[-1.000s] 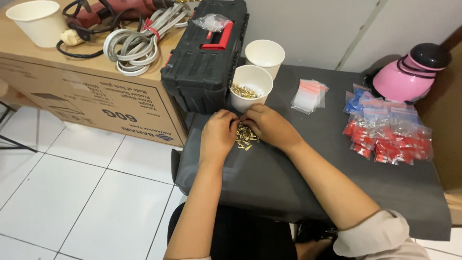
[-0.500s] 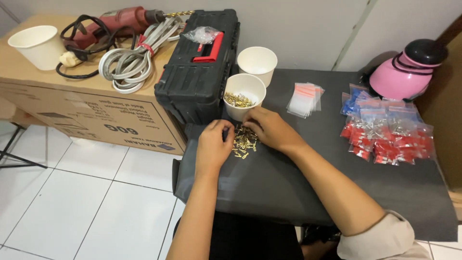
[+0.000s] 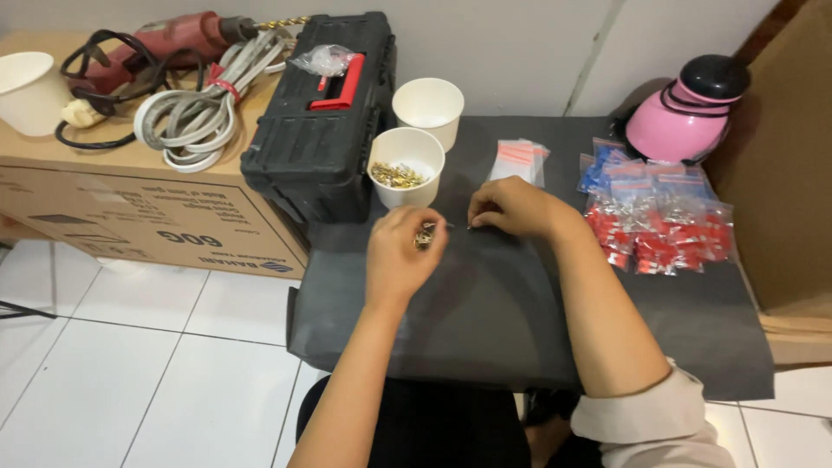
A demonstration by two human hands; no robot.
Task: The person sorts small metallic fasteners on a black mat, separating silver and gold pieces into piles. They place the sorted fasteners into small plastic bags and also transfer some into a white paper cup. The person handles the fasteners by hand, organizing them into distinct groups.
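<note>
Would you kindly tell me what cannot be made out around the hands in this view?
Head view:
- Small brass pieces: mostly hidden in the left hand; too small to identify.
- Right hand: fingertips curl down, hiding whatever they pinch.
- Far paper cup: contents hidden by its wall.

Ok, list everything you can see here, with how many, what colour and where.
table: one, dark grey top, centre
paper cups: three, white; one holding small brass parts, one behind it, one far left on the box
toolbox: one, black with red latch, left of the cups
power drill: one, red, on the cardboard box
coiled cable: grey
filled zip bags: a pile, red and blue, right
empty zip bags: small stack
round container: pink, black lid
left hand: holding small brass parts
right hand: pinching one small part
</note>
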